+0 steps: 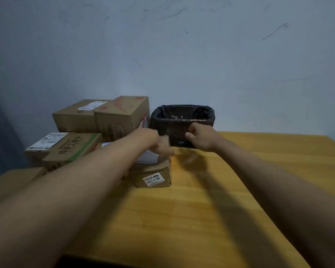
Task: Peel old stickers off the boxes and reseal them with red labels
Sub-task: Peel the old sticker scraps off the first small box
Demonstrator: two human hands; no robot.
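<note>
A small cardboard box stands on the wooden table, left of middle. Its front face carries a white barcode sticker, and a larger white label lies on its top. My left hand rests on the top of this box, fingers stretched toward its right edge. My right hand hovers just right of the box, in front of the bin, with its fingers curled. Nothing shows in its grasp. No red label is in sight.
A bin lined with a black bag stands at the table's far edge against the wall. Several more cardboard boxes are stacked at the left: two at the back and a green-printed one nearer. Some bear white shipping labels.
</note>
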